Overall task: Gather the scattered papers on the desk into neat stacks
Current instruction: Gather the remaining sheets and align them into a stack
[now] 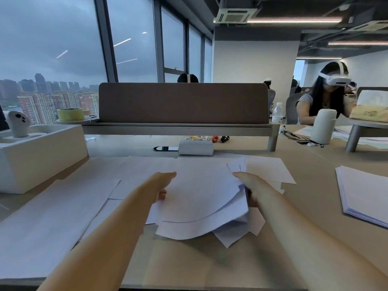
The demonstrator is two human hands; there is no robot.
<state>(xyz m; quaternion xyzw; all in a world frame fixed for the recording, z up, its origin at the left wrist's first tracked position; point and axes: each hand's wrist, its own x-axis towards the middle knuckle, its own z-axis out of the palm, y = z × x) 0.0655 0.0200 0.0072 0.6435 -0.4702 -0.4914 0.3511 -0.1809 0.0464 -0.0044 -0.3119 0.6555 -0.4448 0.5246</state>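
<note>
While L hand [162, 185] & R hand [248, 186] grip them, white papers [201, 202] sag, fanned unevenly.

Soft grey daylight comes through the tall windows [52, 49] at far left under an overcast sky, and ceiling light strips [294, 20] glow at far right and reflect in the glass. The room is fairly dim and shadows on the desk [199, 265] are faint. The wide lens bends lines at the edges; detail is slightly soft throughout.
</note>
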